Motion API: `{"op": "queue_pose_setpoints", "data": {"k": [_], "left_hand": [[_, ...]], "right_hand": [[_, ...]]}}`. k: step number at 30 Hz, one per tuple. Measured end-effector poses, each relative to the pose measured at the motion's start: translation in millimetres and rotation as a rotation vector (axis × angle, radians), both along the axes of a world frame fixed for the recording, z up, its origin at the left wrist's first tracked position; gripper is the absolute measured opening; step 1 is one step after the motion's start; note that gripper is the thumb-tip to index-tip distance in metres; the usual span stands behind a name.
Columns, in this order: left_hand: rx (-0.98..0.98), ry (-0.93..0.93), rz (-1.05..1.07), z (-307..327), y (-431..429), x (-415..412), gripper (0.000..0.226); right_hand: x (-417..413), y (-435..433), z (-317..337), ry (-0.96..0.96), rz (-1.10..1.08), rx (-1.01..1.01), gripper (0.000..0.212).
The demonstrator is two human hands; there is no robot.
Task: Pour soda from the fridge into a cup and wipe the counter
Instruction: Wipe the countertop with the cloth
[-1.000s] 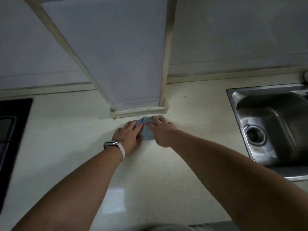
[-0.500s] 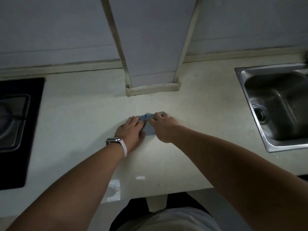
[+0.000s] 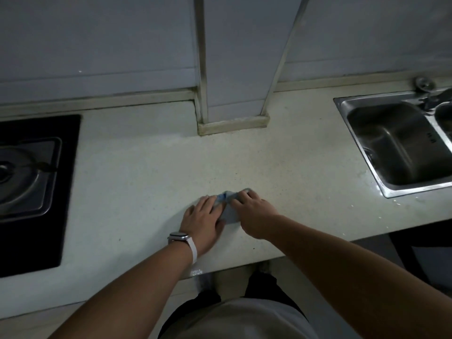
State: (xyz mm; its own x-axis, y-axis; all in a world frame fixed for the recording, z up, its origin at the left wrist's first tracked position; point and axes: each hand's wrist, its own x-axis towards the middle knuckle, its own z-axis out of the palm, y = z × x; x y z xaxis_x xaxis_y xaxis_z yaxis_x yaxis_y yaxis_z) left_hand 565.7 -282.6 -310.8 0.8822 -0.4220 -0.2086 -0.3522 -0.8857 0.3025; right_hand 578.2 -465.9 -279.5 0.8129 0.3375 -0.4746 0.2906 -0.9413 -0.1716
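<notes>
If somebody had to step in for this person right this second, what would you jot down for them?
Left hand: flat, palm down on the left part of the blue cloth, watch on the wrist.
Right hand: pressing the cloth's right part, fingers curled over its far edge.
Cloth: on the pale counter, about midway between the stove and the sink, near the front edge.
Done: wiping is under way. No soda, cup or fridge in view, so I cannot confirm the pour.
Left: finish wiping; droplets show on the counter by the sink's front corner. Then put the cloth away.
</notes>
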Motion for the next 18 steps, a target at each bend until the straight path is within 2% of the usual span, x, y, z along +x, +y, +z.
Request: {"op": "queue_pose_setpoints", "data": {"k": [15, 18], "left_hand": [[0.066, -0.095, -0.126, 11.8, 6.4, -25.9, 0.058], [0.092, -0.189, -0.224, 8.0, 9.6, -28.6, 0.043]], "right_hand": [[-43.7, -18.5, 5.1, -0.068, -0.006, 0.104, 0.059], [-50.4, -23.0, 0.3, -0.123, 0.018, 0.084, 0.052]]}}
